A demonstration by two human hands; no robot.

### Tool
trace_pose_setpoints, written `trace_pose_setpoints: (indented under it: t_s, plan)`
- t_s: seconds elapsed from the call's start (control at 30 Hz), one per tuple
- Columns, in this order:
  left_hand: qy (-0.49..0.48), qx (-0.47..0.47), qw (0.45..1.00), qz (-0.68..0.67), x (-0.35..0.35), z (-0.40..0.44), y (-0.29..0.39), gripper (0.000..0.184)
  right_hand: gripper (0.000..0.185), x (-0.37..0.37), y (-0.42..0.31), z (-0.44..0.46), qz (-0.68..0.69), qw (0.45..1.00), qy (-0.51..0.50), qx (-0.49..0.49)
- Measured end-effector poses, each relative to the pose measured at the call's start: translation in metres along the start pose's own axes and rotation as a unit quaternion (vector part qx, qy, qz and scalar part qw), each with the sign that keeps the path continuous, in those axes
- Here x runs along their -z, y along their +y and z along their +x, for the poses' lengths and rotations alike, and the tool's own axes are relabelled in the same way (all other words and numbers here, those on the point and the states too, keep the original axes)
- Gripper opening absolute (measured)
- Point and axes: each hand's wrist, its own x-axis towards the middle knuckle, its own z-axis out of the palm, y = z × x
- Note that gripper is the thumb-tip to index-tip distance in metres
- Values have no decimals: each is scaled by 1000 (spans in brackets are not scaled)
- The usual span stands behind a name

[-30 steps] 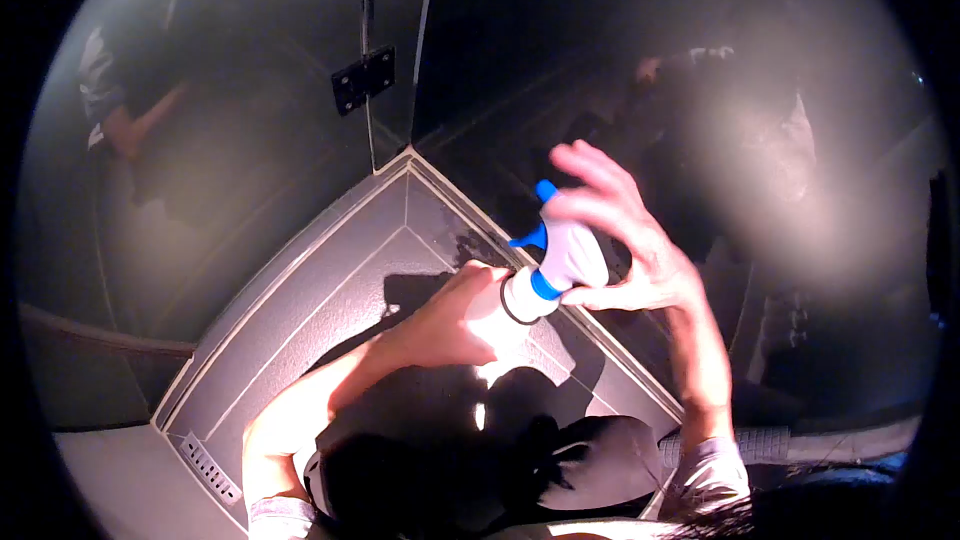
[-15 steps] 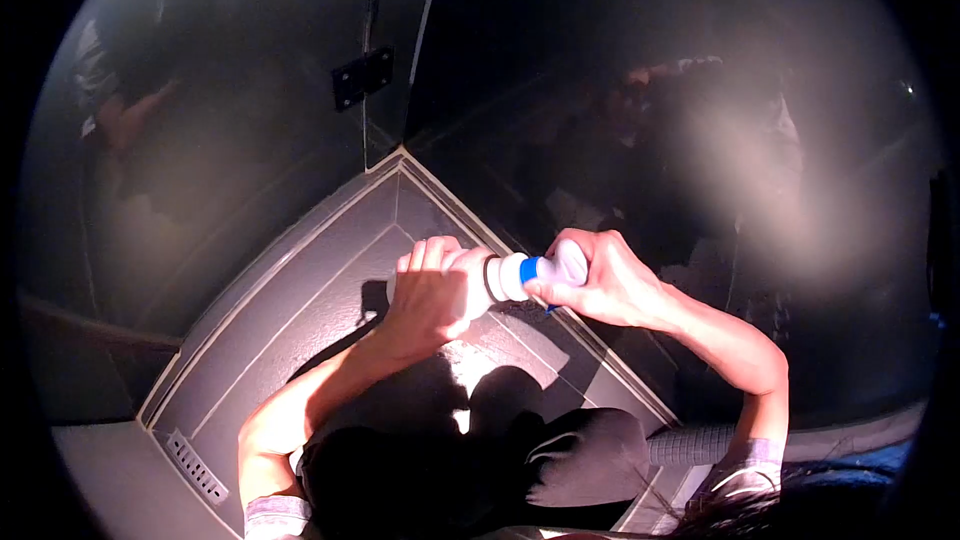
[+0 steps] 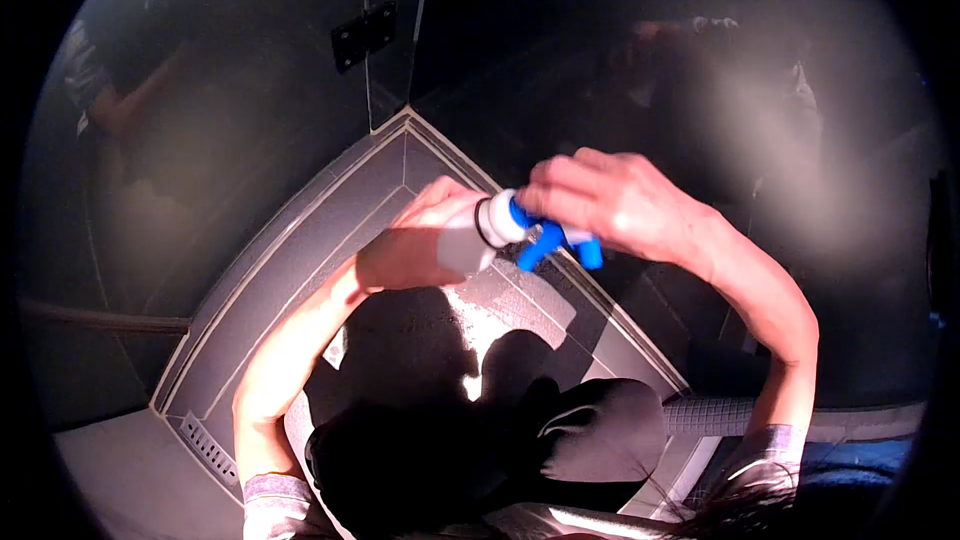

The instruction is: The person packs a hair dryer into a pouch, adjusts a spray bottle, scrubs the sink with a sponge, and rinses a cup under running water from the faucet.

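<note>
My left hand (image 3: pixel 408 245) is closed around the pale body of a spray bottle (image 3: pixel 466 246), held tilted in mid-air with its neck toward the right. A dark ring circles the bottle just below its white collar (image 3: pixel 506 217). The blue trigger head (image 3: pixel 543 245) sits at the neck, its trigger and nozzle pointing downward in the view. Over the top of that head, the fingers of my right hand (image 3: pixel 605 202) are bent and closed, slightly blurred by motion. They hide much of the head.
Below the hands lies a grey tiled floor (image 3: pixel 330 250) bordered by a raised edge. Dark glossy panels (image 3: pixel 240 160) meet at the corner, one with a black hinge (image 3: pixel 364 37). A slotted drain cover (image 3: pixel 208 450) is at lower left. My knees (image 3: pixel 605 430) are close below.
Both hands and the bottle have moved up in the view. My right hand has turned over the head, exposing more of the blue trigger and nozzle. The whole view has shifted slightly.
</note>
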Motion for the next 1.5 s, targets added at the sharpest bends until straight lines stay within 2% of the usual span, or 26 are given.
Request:
trace_pose_setpoints:
  t_s: [0.03,0.07,0.1,0.17,0.23,0.37,0.43,0.5,0.57,0.63,0.7,0.77,0.83,0.87,0.9,0.93,0.97,1.03,1.1,1.17,1.3,1.37,1.4,1.43,1.47,1.5]
  plan:
    - [-2,2,1000,-2,-3,-2,3,66,34,-3,1,0,58,996,25,-57]
    - [78,20,988,135,-9,-3,8,66,32,-3,1,2,88,990,59,-93]
    - [156,36,950,268,-13,-3,14,67,37,-1,-7,9,157,959,10,-237]
    - [173,24,939,295,-9,0,21,65,42,-3,-13,14,256,911,29,-322]
    - [189,20,950,248,-6,-2,25,63,52,2,-18,17,256,913,24,-315]
    - [66,86,990,86,-6,5,56,65,56,-6,-10,-7,299,930,163,-137]
    - [45,101,991,81,-6,-1,63,67,54,-13,-18,0,410,879,211,-123]
    - [85,89,992,10,1,1,68,65,53,-14,-27,17,435,850,262,-142]
    - [103,81,991,17,-5,7,58,66,50,-5,-29,24,419,829,273,-252]
    - [216,76,965,126,-19,12,53,67,47,-22,-26,30,437,802,298,-279]
    - [226,70,957,167,-30,9,69,68,43,-24,-33,26,427,785,351,-279]
    - [179,-9,968,176,-31,6,60,73,40,-19,-34,16,448,792,310,-276]
    - [116,42,987,103,-21,0,71,81,35,-29,-28,14,549,732,328,-236]
    - [25,83,996,-17,-20,3,76,84,34,-29,-28,6,652,655,314,-215]
    - [-69,120,981,-137,-21,6,82,87,39,-33,-23,5,702,646,274,-125]
    - [-118,122,973,-158,-21,8,87,88,49,-36,-22,1,729,627,238,-140]
    - [-119,120,973,-157,-18,9,89,88,59,-37,-18,-1,754,606,201,-156]
    - [-63,174,943,-275,-13,4,86,89,51,-41,-17,3,770,577,221,-159]
    - [-59,195,917,-343,-18,-2,75,89,44,-42,-22,6,762,531,316,-191]
    - [-51,184,836,-515,-29,-3,63,88,41,-40,-20,-1,754,536,333,-182]
    - [-83,186,788,-581,-37,-7,52,97,37,-41,-18,-1,740,541,332,-223]
    - [-69,199,722,-659,-36,-7,64,92,37,-34,-17,-2,693,590,325,-258]
    - [-70,198,724,-657,-35,-5,68,92,38,-26,-19,-4,621,652,297,-318]
    - [-32,180,847,-499,-35,-2,71,89,40,-17,-22,-6,541,705,265,-375]
    - [6,155,934,-323,-36,0,75,86,45,-6,-34,-3,490,719,309,-384]
    - [4,155,933,-325,-40,0,81,86,46,-8,-41,2,486,697,385,-361]
